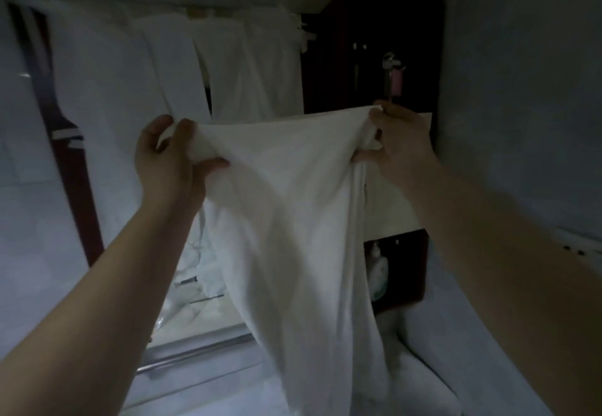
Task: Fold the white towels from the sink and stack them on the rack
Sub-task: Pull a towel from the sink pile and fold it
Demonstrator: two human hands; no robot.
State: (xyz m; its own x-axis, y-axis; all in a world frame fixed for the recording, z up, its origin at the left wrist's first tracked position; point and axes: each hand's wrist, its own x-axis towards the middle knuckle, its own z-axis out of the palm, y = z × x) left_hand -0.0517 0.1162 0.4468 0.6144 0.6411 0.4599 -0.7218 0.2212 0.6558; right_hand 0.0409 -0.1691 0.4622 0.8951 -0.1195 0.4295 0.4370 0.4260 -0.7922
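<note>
Head view: held-up white towel [286, 207] hides the sink, hanging cloths [169, 66] behind.

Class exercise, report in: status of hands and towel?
Left hand and right hand gripping white towel top corners. Towel hanging unfolded. Nothing obstructing.

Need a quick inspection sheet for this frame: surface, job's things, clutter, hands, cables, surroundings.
Surface: pale counter at lower right, dim; basin rim below the arms.
Job's things: white towel held up by its top edge, hanging unfolded; more crumpled white cloth behind it, lower left.
Clutter: pale bottle in a dark niche at right.
Hands: left hand grips the towel's top left corner; right hand pinches the top right corner.
Cables: nothing seen.
Surroundings: white cloths hanging along the back; dark cabinet; low light.
</note>
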